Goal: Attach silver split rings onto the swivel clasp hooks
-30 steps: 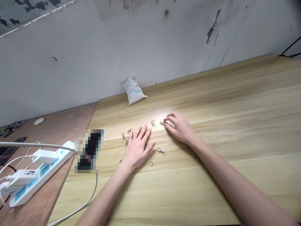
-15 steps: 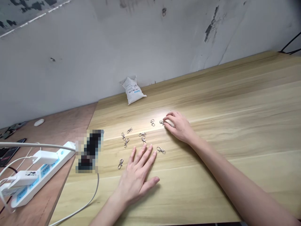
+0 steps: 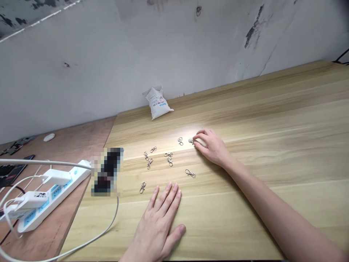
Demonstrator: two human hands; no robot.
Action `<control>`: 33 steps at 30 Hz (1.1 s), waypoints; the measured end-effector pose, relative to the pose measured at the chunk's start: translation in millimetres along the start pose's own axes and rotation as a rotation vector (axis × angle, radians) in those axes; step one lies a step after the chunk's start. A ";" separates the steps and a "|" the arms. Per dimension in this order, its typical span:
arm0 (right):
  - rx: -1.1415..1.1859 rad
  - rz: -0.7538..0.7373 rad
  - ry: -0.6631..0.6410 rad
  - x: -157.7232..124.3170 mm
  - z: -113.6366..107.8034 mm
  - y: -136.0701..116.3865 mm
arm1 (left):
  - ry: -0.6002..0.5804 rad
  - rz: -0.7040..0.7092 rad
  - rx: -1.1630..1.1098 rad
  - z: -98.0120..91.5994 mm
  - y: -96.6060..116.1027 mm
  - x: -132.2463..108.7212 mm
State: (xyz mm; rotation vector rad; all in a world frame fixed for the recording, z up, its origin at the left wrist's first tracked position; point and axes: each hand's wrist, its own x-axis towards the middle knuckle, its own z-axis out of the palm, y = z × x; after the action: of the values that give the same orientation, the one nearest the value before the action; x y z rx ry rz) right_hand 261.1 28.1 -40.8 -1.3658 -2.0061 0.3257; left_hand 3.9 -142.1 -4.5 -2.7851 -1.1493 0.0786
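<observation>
Several small metal lobster-clasp key clips (image 3: 169, 158) lie scattered on a light wooden table (image 3: 259, 120). My left hand (image 3: 160, 222) lies flat on the table near the front edge, fingers stretched out and together, holding nothing. One clip (image 3: 142, 187) lies just left of its fingertips and another clip (image 3: 190, 173) lies beyond them. My right hand (image 3: 211, 145) rests farther back with curled fingers, its fingertips pinching a clip (image 3: 191, 141) at the right end of the scatter. What lies under the palm is hidden.
A small white bag (image 3: 157, 102) with a barcode label leans against the wall at the back. A blurred dark object (image 3: 107, 171) sits at the table's left edge. On the brown table to the left lie a white power strip (image 3: 51, 194) with plugs and cables.
My left hand slid back toward me, off the clips it was covering, and now lies near the front edge. The right hand has stayed at the far clip.
</observation>
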 end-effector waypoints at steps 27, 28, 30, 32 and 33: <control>0.003 -0.005 -0.014 -0.8 -0.3 0.9 | 0.081 -0.119 -0.230 6.8 4.1 -9.9; 0.000 -0.006 -0.013 -0.7 -0.5 0.7 | 0.082 -0.119 -0.232 7.0 4.1 -9.9; -0.001 -0.008 -0.009 -0.7 -1.0 0.2 | 0.084 -0.122 -0.237 7.2 3.9 -9.9; 0.002 -0.006 -0.009 -0.8 -1.5 -0.4 | 0.085 -0.125 -0.240 7.0 3.6 -9.9; 0.004 -0.004 -0.012 -0.9 -1.7 -0.7 | 0.084 -0.127 -0.241 6.9 3.6 -9.9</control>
State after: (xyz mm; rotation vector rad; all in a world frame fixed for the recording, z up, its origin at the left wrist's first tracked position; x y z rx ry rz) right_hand 261.8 26.8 -39.5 -1.3602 -2.0169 0.3364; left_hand -1.3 -150.9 -11.8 -2.8754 -1.3946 -0.2002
